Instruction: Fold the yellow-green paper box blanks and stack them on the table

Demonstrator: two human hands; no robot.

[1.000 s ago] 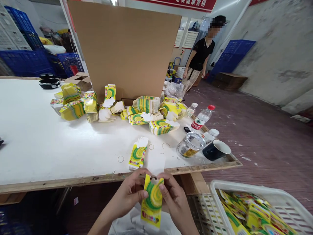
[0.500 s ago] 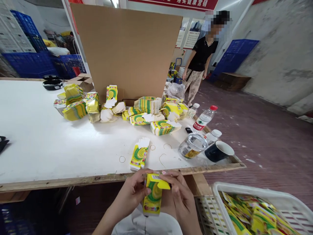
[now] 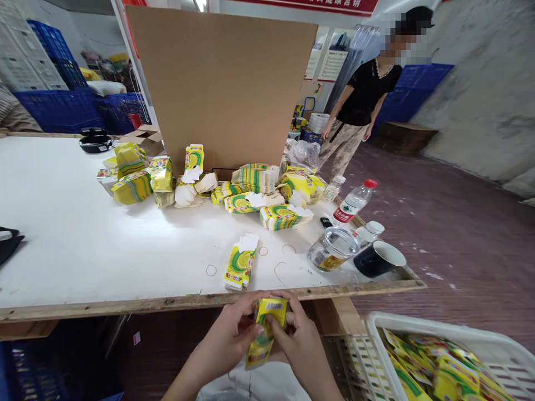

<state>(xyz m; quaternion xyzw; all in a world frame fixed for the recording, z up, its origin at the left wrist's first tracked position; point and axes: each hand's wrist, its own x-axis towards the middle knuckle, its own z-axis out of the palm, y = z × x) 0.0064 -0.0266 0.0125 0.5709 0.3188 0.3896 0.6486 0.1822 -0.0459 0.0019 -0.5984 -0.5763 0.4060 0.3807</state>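
Note:
A small yellow-and-green carton (image 3: 264, 332) is held upright below the table's front edge, its top flap folded down. My left hand (image 3: 229, 337) grips its left side, with the thumb on the front. My right hand (image 3: 298, 340) pinches the top right corner, fingers curled over the flap. Just beyond my hands, a short stack of flat cartons (image 3: 240, 267) lies on the white table (image 3: 75, 234). More flat and folded cartons (image 3: 254, 186) are heaped in front of a large upright cardboard sheet (image 3: 225, 83).
A white plastic basket (image 3: 376, 323) at lower right holds several yellow packets. A glass jar (image 3: 332, 250), a dark mug (image 3: 379, 259) and water bottles (image 3: 353, 201) stand at the table's right end. A person in a black top (image 3: 363, 106) stands behind. Blue crates (image 3: 58, 100) line the back left.
The carton's top flap went from standing open to folded shut under my fingers. The carton sits lower and more closed up. The person behind has stepped nearer.

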